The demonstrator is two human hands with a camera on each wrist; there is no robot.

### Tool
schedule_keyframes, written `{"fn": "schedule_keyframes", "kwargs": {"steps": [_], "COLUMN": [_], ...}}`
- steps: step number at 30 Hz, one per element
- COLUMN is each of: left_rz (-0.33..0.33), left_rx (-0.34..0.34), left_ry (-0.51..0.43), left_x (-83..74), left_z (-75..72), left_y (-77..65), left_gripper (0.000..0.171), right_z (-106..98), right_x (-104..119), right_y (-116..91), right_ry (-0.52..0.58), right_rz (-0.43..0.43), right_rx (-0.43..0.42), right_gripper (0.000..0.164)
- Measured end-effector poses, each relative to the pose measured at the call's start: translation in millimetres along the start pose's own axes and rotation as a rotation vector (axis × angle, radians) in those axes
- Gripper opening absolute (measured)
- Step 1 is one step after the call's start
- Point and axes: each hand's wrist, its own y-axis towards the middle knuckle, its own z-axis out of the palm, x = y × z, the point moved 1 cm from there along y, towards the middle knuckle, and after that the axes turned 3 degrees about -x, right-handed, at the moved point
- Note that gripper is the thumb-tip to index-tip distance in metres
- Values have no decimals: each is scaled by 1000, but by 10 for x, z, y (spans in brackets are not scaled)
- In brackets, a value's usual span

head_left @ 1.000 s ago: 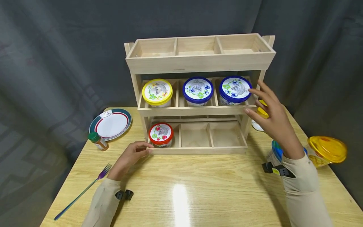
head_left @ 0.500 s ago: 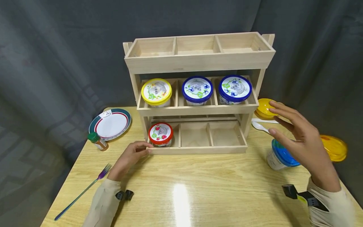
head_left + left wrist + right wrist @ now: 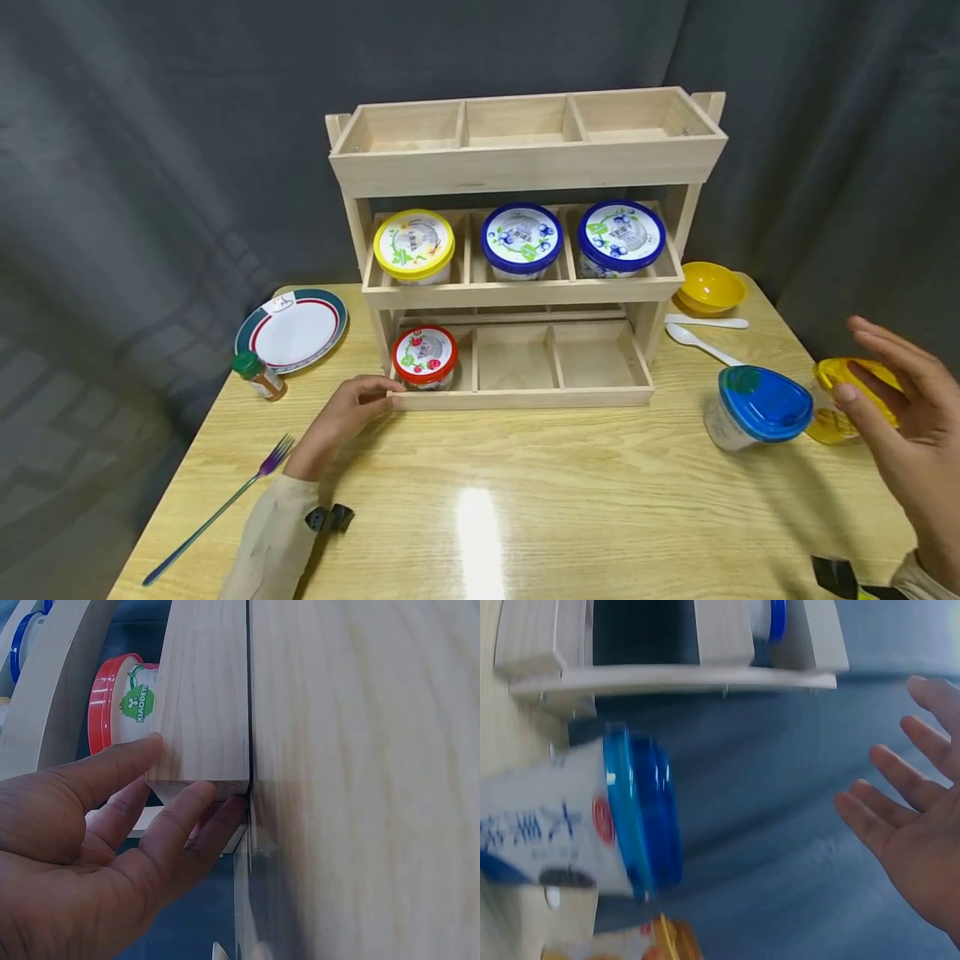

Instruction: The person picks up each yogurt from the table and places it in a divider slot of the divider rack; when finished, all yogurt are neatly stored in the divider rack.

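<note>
A three-tier wooden rack (image 3: pixel 525 171) stands on the table. My left hand (image 3: pixel 347 421) holds its lower left front corner; in the left wrist view, the thumb lies at the front board's (image 3: pixel 206 697) upper edge and fingertips bend around its end. Just inside sits a red-lidded tub (image 3: pixel 425 357). The middle tier bears a yellow-lidded tub (image 3: pixel 414 244) and two blue-lidded tubs (image 3: pixel 522 240). At far right, my right hand (image 3: pixel 911 417) is in the air with fingers spread, holding nothing. It partly covers a yellow-lidded cup (image 3: pixel 828 421). Left of that stands a blue-lidded cup (image 3: pixel 761 404).
Behind the cups are a yellow bowl (image 3: pixel 711 287), a white spoon (image 3: pixel 697 342) and a white-handled utensil (image 3: pixel 708 322). On the left lie a rimmed plate (image 3: pixel 296 329), a green-capped spice bottle (image 3: pixel 260 375) and a long fork (image 3: pixel 217 510). Dark curtains (image 3: pixel 187 125) surround the table.
My right hand has moved from beside the right blue-lidded tub on the middle tier, rightward and toward me, uncovering the bowl, the spoon and the blue-lidded cup. My left hand stays at the rack's corner.
</note>
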Motion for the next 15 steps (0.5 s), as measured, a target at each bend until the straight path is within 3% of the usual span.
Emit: {"fn": "schedule_keyframes", "kwargs": {"steps": [4,8,13,15], "left_rz": [-13,-16,-5,-9], "left_rx": [5,-1,-3,-2], "left_ry": [-2,8,12,5], "left_x": [-2,-22,-27,-18], "left_z": [8,11,4,-1], "left_y": [6,11,14,12], "left_gripper": [23,23,23,23], "right_z": [-128,-228,-335,-362], "right_x": [-143,-305,-528,-608], "right_y": [-33,-49,-87,-136], "right_ry": [-59,-143,-189,-262], "right_rz": [84,229,312,347], "right_rx": [-84,-143,-174,-192], "right_gripper": [57,61,60,61]}}
